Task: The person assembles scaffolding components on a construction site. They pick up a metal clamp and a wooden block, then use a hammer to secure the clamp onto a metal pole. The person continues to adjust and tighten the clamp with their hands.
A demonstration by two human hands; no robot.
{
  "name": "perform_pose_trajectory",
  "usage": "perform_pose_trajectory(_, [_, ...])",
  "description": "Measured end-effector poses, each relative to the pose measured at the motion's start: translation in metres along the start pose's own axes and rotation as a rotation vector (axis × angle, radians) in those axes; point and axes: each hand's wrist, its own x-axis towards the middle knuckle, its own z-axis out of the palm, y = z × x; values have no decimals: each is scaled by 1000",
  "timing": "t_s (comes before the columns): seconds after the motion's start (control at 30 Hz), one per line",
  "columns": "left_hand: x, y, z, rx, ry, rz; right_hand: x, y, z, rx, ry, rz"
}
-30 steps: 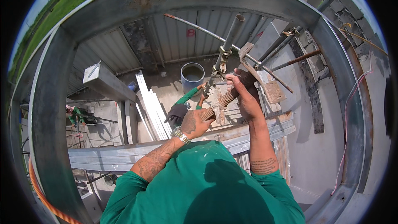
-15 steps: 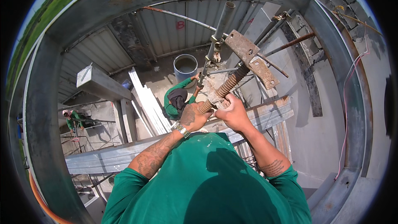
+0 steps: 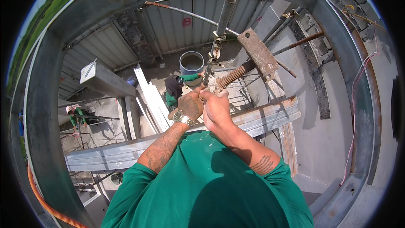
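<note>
A rusty scaffold screw jack slants up and to the right from my hands, its flat head plate with a hole at the far end. Pale, crusted material clings to its lower threads. Around its near end my left hand is closed, a metal watch on the wrist. My right hand presses in close beside it, fingers curled on the jack near the crust. What lies under the fingers is partly hidden.
Below, a co-worker in green reaches to an upright scaffold pole beside a round water-filled drum. Metal beams cross in front of me. Another person is at far left. A steel frame surrounds me.
My right hand has moved left, close against my left hand. The jack's head plate has turned to show a different face. The co-worker below has shifted slightly.
</note>
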Motion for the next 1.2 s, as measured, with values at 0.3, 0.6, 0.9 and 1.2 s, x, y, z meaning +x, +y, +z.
perform_pose_trajectory(0.3, [0,61,-40,58,-46,142,-28,-18,-19,-67,-145,-251])
perform_pose_trajectory(0.6, [-2,84,-13,-277,-490,46,-4,-40,-126,-49,-436,-328])
perform_pose_trajectory(0.9, [-19,82,70,-30,-694,-109,30,22,-330,-222,43,60])
perform_pose_trajectory(1.2, [-8,-36,152,196,-958,-231,-52,389,-524,-735,650,394])
